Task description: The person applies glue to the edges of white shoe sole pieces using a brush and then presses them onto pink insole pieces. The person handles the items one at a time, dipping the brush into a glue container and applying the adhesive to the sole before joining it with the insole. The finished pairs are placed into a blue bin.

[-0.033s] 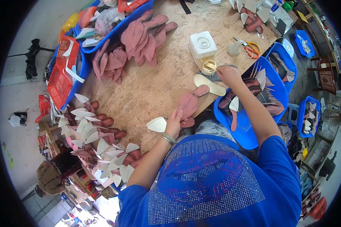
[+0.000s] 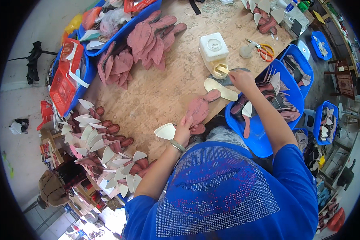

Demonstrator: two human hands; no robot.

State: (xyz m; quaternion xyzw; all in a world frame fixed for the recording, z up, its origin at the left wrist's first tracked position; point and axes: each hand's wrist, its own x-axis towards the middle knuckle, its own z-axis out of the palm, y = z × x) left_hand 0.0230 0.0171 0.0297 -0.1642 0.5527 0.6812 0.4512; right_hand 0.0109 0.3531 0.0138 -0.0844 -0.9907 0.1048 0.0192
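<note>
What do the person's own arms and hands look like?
Short blue sleeves end above the elbows. A pale rounded bangle circles the left wrist. The left hand and right hand wear no gloves.

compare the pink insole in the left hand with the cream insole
The pink insole shows dark markings; the cream insole looks plain. The left hand holds the pink insole, while the cream insole lies unheld on the table. The pink insole narrows more sharply than the cream insole. Both are elongated with a rounded end.

Container (image 2: 214, 50) on table (image 2: 156, 94), scissors (image 2: 260, 47) (near) at right
</note>
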